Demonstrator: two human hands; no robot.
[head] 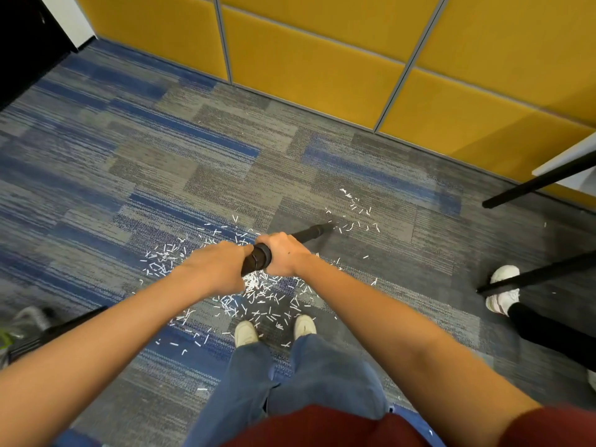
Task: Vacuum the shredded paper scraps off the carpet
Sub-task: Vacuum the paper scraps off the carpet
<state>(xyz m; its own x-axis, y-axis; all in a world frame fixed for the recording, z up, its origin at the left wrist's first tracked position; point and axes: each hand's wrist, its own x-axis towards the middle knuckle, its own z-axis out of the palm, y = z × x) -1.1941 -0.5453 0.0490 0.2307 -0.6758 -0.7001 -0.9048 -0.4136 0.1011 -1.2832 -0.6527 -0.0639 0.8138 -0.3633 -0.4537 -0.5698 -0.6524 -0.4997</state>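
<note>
Gripping a long black plastic vacuum wand (308, 233) with both hands: left hand (219, 269) curled round the near end behind the thick ribbed cuff, right hand (283, 253) closed round the tube just ahead of that cuff. Reaching out ahead and to the right of the hands, with the wand's tip down on the grey-and-blue striped carpet (161, 156) at the edge of a thin outlying scatter.

Barely begun, judging by the white shredded paper scraps (264, 298) lying thickest directly beneath the hands and down to the pale shoes (246, 332).

Best to hold the tip low against the pile and draw slow, overlapping strokes back toward the hands. Clear the far scatter first, then the dense patch underneath, then the strays left of the left hand. Avoid treading scraps into the carpet.

No bin, bag or canister in view, so cannot tell how much has been collected.
</note>
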